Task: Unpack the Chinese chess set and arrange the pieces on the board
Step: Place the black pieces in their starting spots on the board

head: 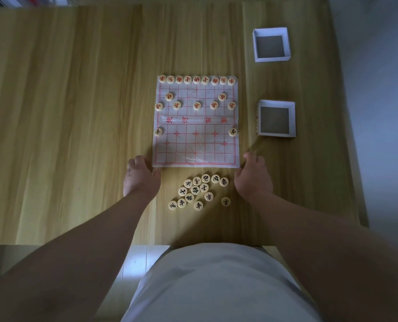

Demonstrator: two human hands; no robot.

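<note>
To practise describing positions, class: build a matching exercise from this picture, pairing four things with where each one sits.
Things:
1 red-lettered pieces
2 heap of black-lettered pieces
3 white boxes
4 left hand

Places:
a right of the board
b at the board's near left corner
c on the board's far half
d on the table, just before the board's near edge

Pairs: 1-c, 2-d, 3-a, 4-b
</note>
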